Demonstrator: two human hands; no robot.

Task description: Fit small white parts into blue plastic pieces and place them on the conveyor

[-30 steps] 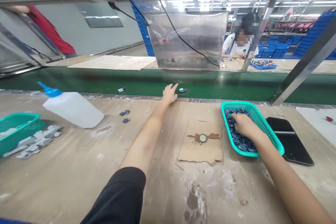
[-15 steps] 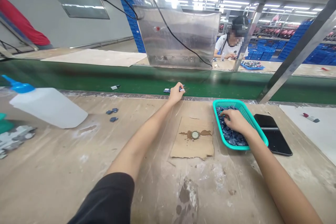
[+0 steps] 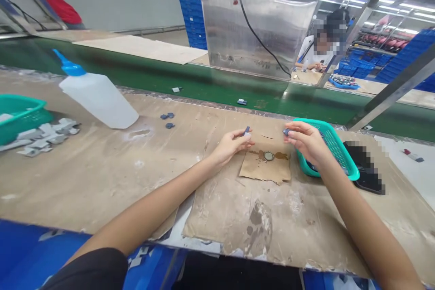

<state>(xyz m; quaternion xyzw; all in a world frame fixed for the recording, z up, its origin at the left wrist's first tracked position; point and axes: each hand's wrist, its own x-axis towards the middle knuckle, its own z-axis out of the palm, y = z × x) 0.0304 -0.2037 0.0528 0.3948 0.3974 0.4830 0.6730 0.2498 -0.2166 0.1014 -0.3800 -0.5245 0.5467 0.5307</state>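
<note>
Between the fingertips of my left hand (image 3: 231, 147) is a small grey and dark blue plastic part (image 3: 246, 131), held over the table left of the cardboard piece. My right hand (image 3: 307, 141) pinches a small dark blue piece (image 3: 287, 132) just left of the green basket (image 3: 343, 163). The two held parts are apart. Below and between my hands lies a brown cardboard piece (image 3: 265, 173), with a bottle cap (image 3: 268, 156) on it amid a wet brown stain. My right hand and forearm hide much of the basket's contents.
A white squeeze bottle (image 3: 102, 99) with a blue nozzle lies at left, near several loose dark pieces (image 3: 170, 125). Grey parts (image 3: 50, 136) lie by another green basket (image 3: 23, 113). Beyond runs a green belt (image 3: 210, 88); a metal post (image 3: 390, 81) rises at right. A co-worker (image 3: 319, 52) sits opposite.
My left hand has come back from the green belt with a part in its fingers. My right hand has lifted out of the basket holding a dark blue piece. The view has shifted.
</note>
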